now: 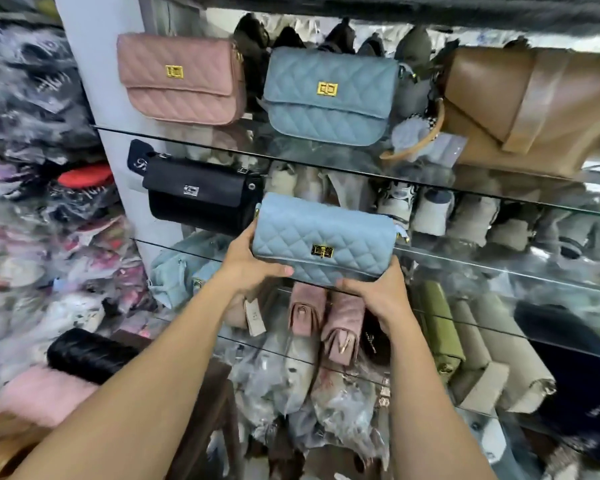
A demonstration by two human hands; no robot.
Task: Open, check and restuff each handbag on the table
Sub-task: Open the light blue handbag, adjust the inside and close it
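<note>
Left hand (253, 263) and right hand (378, 296) hold a light-blue quilted handbag (323, 233), fingers curled round its lower corners, before a glass shelf (499, 261); a black handbag (201, 199) sits at its 10 o'clock.

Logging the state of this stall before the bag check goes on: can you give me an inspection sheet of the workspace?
Surface: glass shelves, tiered and stocked; no table top in view.
Job's things: blue quilted handbag held up in front of the shelves, flap shut.
Clutter: plastic-wrapped stock piled at the left and under the shelves.
Hands: left hand grips the bag's left end; right hand grips its lower right corner.
Cables: nothing seen.
Surroundings: pink quilted handbag, second blue handbag and tan handbag on the top shelf; black handbag one shelf down.
</note>
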